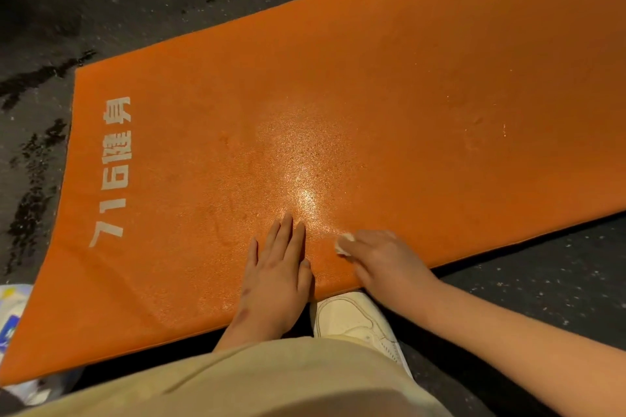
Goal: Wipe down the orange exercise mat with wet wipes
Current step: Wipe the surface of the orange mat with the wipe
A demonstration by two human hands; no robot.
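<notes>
The orange exercise mat lies flat on the dark floor, running from lower left to upper right, with pale printed characters near its left end. A wet sheen glints on its middle. My left hand rests flat on the mat near the front edge, fingers straight and together. Just to its right, my right hand presses a small white wet wipe onto the mat; only a bunched corner of the wipe shows past my fingers.
Dark speckled rubber floor surrounds the mat, with wet-looking patches at the left. A white shoe sits at the mat's front edge. A white and blue packet lies partly hidden by the mat's left corner. My beige trousers fill the bottom.
</notes>
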